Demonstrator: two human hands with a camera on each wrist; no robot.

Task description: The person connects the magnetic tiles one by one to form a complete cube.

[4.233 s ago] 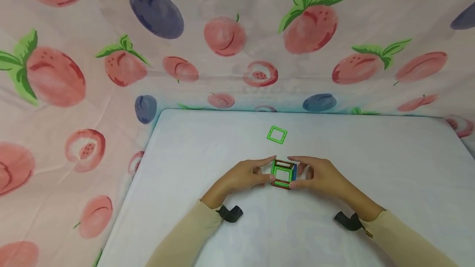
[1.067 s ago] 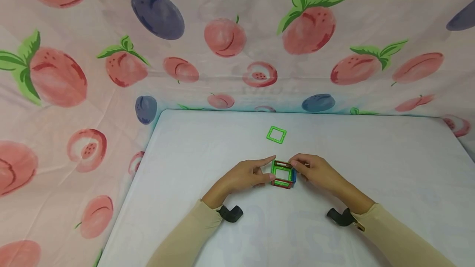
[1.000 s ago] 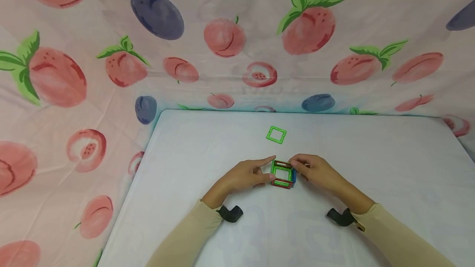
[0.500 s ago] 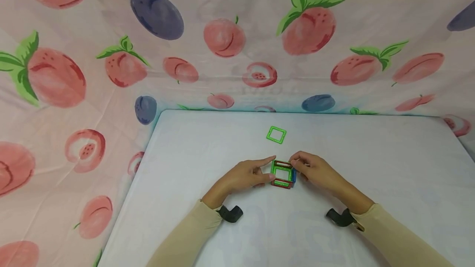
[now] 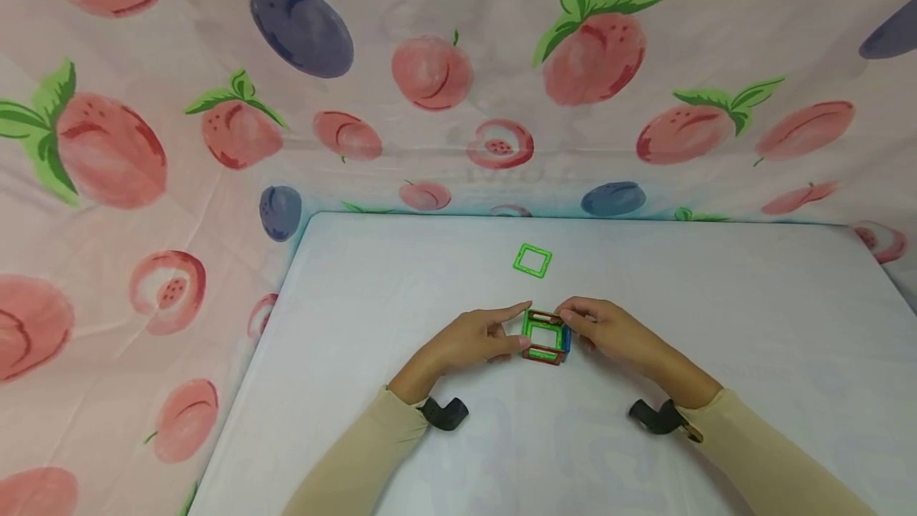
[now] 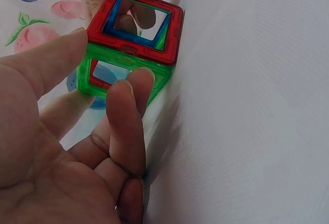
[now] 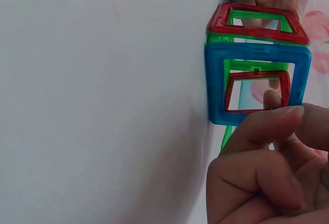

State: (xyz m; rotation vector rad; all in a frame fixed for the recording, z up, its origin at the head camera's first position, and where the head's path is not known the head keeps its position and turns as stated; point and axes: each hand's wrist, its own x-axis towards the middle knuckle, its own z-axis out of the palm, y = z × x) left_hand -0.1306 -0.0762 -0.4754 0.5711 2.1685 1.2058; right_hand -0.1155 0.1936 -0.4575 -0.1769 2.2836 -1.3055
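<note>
A small hollow cube of square magnetic tiles [image 5: 543, 355], in green, red and blue, stands on the white table between both hands. My left hand [image 5: 469, 338] holds its left side, index finger at the far corner and thumb at the near one. In the left wrist view the fingers lie along a green tile [image 6: 126, 57] beside a red tile [image 6: 131, 51]. My right hand [image 5: 607, 329] pinches the far right corner. The right wrist view shows its thumb and finger on the edge of the blue tile [image 7: 216, 85]. The cube's top looks uncovered.
A loose green square tile [image 5: 533, 260] lies flat on the table [image 5: 401, 261] beyond the cube. A fruit-printed cloth [image 5: 444, 150] hangs behind the table and along its left side. A black wrist device [image 5: 444, 414] sits on each arm.
Since about four seconds ago my right hand has shifted from spanning the cube's right side to pinching its far right corner. The left hand has kept its place; little differs over the last second.
</note>
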